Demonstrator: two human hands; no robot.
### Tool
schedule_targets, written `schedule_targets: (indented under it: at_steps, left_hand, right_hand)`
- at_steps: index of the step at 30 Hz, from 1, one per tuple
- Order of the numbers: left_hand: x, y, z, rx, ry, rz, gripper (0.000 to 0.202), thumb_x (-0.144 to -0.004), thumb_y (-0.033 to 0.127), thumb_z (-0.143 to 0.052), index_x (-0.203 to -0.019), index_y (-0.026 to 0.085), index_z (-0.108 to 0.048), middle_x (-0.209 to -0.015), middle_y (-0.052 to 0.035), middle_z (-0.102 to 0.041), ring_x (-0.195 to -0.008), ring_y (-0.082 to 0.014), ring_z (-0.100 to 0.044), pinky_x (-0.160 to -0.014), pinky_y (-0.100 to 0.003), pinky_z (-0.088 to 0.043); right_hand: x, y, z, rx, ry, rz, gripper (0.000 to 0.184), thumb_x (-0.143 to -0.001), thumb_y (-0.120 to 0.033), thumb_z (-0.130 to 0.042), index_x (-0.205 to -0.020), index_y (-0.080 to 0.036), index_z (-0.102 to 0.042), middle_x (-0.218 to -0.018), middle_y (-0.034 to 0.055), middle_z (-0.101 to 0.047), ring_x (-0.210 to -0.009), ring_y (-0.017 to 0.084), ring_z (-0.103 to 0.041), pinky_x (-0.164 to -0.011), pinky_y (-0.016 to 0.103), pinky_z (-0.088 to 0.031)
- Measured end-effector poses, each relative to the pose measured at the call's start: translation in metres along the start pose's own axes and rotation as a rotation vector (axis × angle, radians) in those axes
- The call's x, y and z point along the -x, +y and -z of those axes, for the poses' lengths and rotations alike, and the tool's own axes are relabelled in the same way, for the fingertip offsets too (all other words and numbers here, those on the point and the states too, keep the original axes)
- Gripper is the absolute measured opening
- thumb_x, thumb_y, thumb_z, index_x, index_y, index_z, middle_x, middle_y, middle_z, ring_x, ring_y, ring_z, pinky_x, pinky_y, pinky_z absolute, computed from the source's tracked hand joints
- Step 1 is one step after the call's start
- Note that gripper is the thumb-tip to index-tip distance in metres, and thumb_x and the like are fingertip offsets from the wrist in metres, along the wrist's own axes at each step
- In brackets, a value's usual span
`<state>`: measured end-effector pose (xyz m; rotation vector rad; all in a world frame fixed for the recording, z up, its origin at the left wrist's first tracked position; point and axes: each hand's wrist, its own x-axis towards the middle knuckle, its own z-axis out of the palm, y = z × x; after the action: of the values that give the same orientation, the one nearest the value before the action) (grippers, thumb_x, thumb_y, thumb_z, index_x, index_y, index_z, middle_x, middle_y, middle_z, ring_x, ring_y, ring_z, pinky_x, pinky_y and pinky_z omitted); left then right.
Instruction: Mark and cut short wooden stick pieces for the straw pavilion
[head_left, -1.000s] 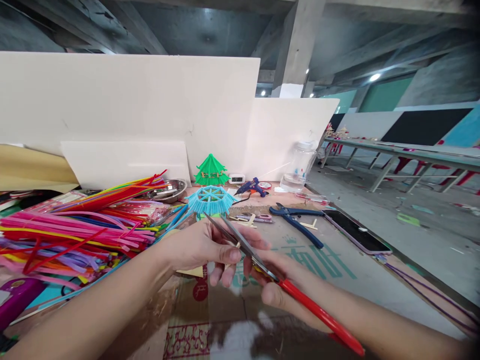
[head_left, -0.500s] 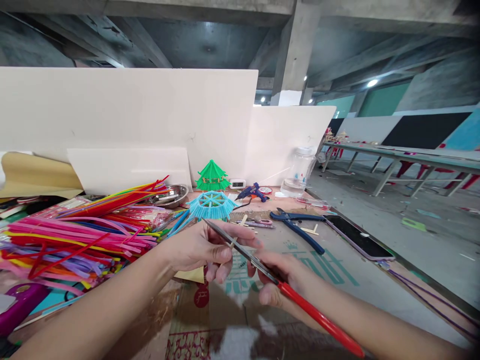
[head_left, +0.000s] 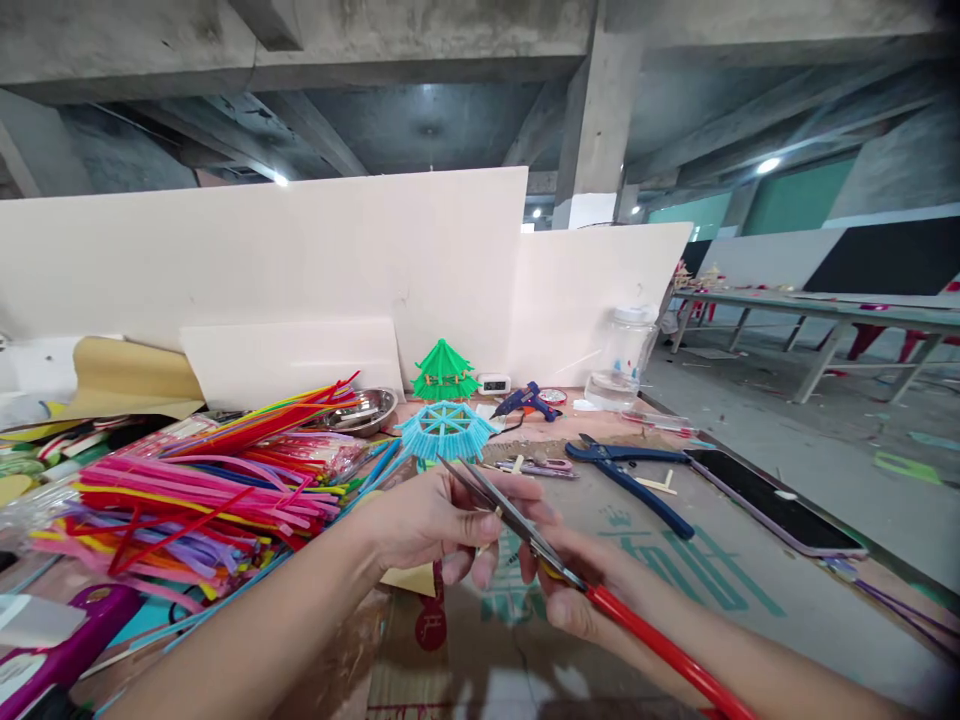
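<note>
- Head view: the left hand pinches a small wooden stick between its fingers, above the cardboard at the middle of the counter, seemingly to steady it at the blades.
- The right hand's fingers wrap the red-handled scissors, blades slightly parted, pointing toward the far edge; whether the stick sits between them cannot be told.
- Blue pliers and a phone lie toward the right edge, perhaps out of the hands' way.
- Large green characters and a red round mark on the cardboard cannot be read reliably.
</note>
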<state>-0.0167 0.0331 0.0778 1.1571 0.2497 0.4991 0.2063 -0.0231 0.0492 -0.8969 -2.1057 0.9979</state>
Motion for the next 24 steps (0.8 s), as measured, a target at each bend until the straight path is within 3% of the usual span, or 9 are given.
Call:
schedule_targets:
  at_steps: [5,10,14,18,21,24]
  left_hand:
    - [0.002,0.002,0.005,-0.049,0.014,0.022,0.05,-0.068,0.03,-0.087,-0.115,0.025,-0.072,-0.128,-0.0132,-0.066,-0.053,-0.0091,-0.068,-0.038,-0.014,-0.049]
    - [0.004,0.002,0.006,-0.162,0.022,0.003,0.053,-0.072,0.034,-0.083,-0.121,0.023,-0.068,-0.13,-0.0158,-0.064,-0.053,-0.0085,-0.066,-0.035,-0.013,-0.044]
    - [0.002,0.004,0.001,-0.181,0.047,-0.111,0.05,-0.075,0.035,-0.081,-0.121,0.025,-0.066,-0.126,-0.0127,-0.064,-0.053,-0.0047,-0.062,-0.04,-0.013,-0.044]
    - [-0.001,0.008,-0.012,-0.356,0.314,-0.17,0.06,-0.077,0.041,-0.078,-0.13,0.026,-0.054,-0.12,-0.0091,-0.062,-0.064,-0.0106,-0.066,-0.049,-0.02,-0.051]
    - [-0.001,0.008,-0.021,-0.654,0.489,-0.084,0.044,-0.085,0.055,-0.063,-0.104,0.016,-0.059,-0.088,-0.0036,-0.065,-0.058,-0.0115,-0.061,-0.05,-0.022,-0.049]
    - [0.0,0.007,-0.028,-1.024,0.567,-0.078,0.04,-0.093,0.051,-0.049,-0.082,0.015,-0.062,-0.07,-0.0009,-0.063,-0.058,-0.0125,-0.057,-0.054,-0.021,-0.043]
  right_hand:
    - [-0.001,-0.002,0.003,-0.054,-0.103,-0.076,0.05,-0.082,-0.071,-0.056,-0.089,-0.021,-0.054,-0.069,-0.0024,-0.04,-0.06,0.014,-0.033,-0.053,0.027,-0.025]
    - [-0.002,-0.007,0.004,-0.002,-0.066,-0.039,0.047,-0.082,-0.065,-0.06,-0.088,-0.018,-0.058,-0.073,-0.0015,-0.044,-0.065,0.015,-0.037,-0.057,0.025,-0.03]
    - [-0.005,-0.001,0.007,0.086,-0.004,0.003,0.044,-0.084,-0.061,-0.06,-0.09,-0.018,-0.06,-0.07,-0.0009,-0.046,-0.064,0.015,-0.04,-0.057,0.025,-0.033]
    - [-0.009,-0.001,0.014,0.177,0.141,0.013,0.035,-0.085,-0.052,-0.063,-0.094,-0.017,-0.064,-0.075,0.0026,-0.056,-0.067,0.019,-0.048,-0.063,0.028,-0.042]
    - [-0.01,-0.003,0.017,0.202,0.201,-0.013,0.033,-0.085,-0.047,-0.064,-0.096,-0.017,-0.064,-0.076,0.0028,-0.059,-0.067,0.019,-0.05,-0.064,0.029,-0.043]
    - [-0.011,-0.002,0.018,0.217,0.188,-0.042,0.031,-0.085,-0.045,-0.063,-0.096,-0.016,-0.063,-0.077,0.0028,-0.058,-0.069,0.019,-0.049,-0.065,0.029,-0.042]
